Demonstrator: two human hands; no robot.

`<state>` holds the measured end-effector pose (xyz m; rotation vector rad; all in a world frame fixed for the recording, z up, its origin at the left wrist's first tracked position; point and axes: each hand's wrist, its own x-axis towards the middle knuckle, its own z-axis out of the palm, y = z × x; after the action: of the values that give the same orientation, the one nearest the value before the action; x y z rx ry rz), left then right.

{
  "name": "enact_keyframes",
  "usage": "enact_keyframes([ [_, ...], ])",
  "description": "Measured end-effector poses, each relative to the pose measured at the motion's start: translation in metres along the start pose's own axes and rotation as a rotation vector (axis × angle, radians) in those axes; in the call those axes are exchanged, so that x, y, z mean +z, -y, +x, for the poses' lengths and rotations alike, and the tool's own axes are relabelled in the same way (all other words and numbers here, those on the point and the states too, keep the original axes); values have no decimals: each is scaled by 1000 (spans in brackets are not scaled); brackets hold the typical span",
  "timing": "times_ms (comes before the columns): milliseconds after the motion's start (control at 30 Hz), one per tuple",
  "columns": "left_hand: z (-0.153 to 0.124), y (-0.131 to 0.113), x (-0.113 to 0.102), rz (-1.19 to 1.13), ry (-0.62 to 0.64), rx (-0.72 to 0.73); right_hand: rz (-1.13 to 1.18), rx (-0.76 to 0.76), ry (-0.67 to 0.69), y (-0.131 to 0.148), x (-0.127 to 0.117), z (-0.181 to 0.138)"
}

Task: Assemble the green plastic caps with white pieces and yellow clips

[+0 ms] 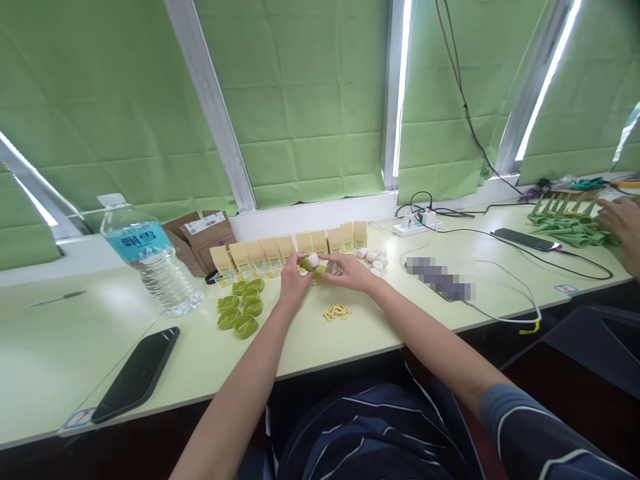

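Above the table, my left hand [294, 279] pinches a small green molded piece with a pinkish-white rounded piece [313, 261] set in it. My right hand [349, 272] is closed beside it, index finger reaching toward the rounded piece. A small clear plastic part [336, 269] shows in its fingers, its kind unclear. Several green molded cups [246, 325] lie left of my hands. Yellow rings [337, 312] sit in a small pile in front of them. White and pinkish rounded pieces [380, 257] lie to the right. Behind stands a row of tan cards with clear packaging [256, 253].
A large water bottle [150, 257], a black phone [137, 373] and a cardboard box [200, 240] are at left. Cables, a power strip [417, 228] and another phone [525, 240] lie right. Another person's hand [623, 223] is near green strips [575, 223] at far right.
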<state>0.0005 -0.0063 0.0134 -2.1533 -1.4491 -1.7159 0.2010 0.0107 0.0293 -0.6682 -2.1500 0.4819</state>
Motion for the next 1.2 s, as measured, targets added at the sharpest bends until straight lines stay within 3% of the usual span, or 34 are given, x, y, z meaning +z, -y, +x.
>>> enact_keyframes([
  [133, 0, -4, 2, -5, 24, 30, -24, -6, 18, -3, -2, 0],
  [467, 0, 4, 1, 92, -67, 9, 10, -112, 92, 3, 0, -2],
  [800, -1, -3, 1, 36, 9, 51, -70, 14, 49, -3, -2, 1],
  [933, -1, -5, 2, 32, 23, 66, -36, 37, -14, -2, -3, 2],
  [1200, -1, -7, 2, 33, 39, 66, 68, 91, -271, -6, -1, 6],
])
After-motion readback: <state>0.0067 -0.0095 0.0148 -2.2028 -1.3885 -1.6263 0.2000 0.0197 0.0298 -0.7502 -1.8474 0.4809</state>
